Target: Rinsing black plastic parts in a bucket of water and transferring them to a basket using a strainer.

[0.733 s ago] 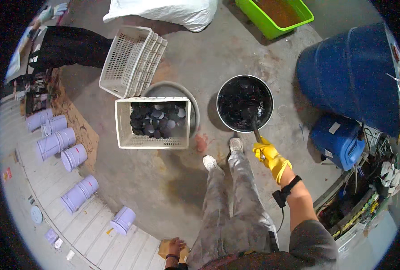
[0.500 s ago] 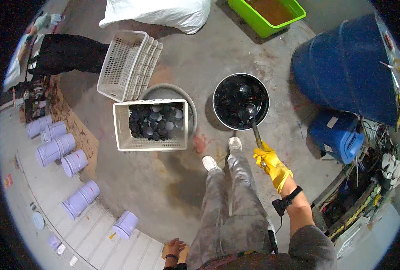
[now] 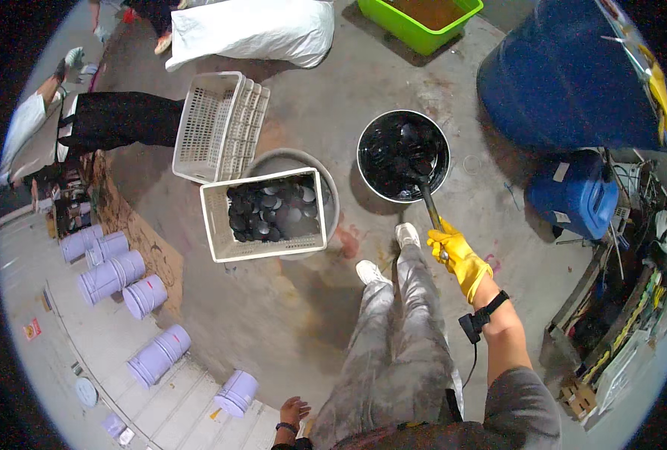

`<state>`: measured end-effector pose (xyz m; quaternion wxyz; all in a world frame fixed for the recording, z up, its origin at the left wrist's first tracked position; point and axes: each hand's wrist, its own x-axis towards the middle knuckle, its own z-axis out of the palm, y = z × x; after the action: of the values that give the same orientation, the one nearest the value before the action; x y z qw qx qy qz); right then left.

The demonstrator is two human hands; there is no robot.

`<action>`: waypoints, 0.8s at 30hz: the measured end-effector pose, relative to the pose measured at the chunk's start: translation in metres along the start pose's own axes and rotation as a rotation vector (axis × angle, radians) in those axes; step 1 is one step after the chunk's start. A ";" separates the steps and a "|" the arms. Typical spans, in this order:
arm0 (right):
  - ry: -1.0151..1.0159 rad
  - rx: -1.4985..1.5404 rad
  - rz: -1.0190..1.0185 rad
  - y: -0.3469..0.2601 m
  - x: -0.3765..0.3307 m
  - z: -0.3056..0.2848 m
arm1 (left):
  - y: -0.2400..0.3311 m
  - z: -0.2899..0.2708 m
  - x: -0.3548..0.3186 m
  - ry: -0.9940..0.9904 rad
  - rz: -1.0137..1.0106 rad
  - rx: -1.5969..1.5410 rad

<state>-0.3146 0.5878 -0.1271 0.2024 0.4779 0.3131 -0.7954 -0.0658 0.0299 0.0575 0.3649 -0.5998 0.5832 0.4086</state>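
Long-handled dark ladle (image 3: 422, 189) reaches from the yellow-gloved right hand (image 3: 457, 253), which is clenched around its handle, into the round metal basin of black liquid (image 3: 403, 156) on the concrete floor (image 3: 453, 90). The bare left hand (image 3: 292, 411) hangs low beside the person's hip, fingers loose and holding nothing. Just left of the basin, a white plastic crate filled with dark round discs (image 3: 267, 215) rests on a grey tub (image 3: 332, 187). Empty white crates (image 3: 219, 126) lie stacked behind it, beside a white sack (image 3: 251, 30). A large blue drum (image 3: 566, 75) and a smaller blue canister (image 3: 575, 195) stand right of the basin, a green tray (image 3: 420, 19) beyond it. Lilac buckets (image 3: 112, 274) line the left edge.
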 end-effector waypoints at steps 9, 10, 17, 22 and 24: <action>-0.014 -0.003 -0.119 0.036 -0.008 -0.002 | 0.005 -0.038 0.025 0.006 0.062 0.045; 0.000 0.017 -0.108 0.039 -0.012 0.001 | 0.002 -0.043 0.025 0.007 0.063 0.047; 0.085 0.095 -0.078 0.041 -0.032 0.003 | -0.004 -0.037 0.026 -0.074 0.039 -0.053; 0.019 0.027 -0.069 0.039 -0.031 -0.005 | -0.003 -0.016 0.019 -0.058 0.078 0.012; 0.014 -0.006 -0.080 0.039 -0.031 -0.010 | -0.001 -0.009 0.016 -0.067 0.078 0.008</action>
<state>-0.2699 0.5673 -0.1146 0.1697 0.4701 0.3356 -0.7985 -0.0646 0.0152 0.0467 0.3703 -0.5612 0.5953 0.4400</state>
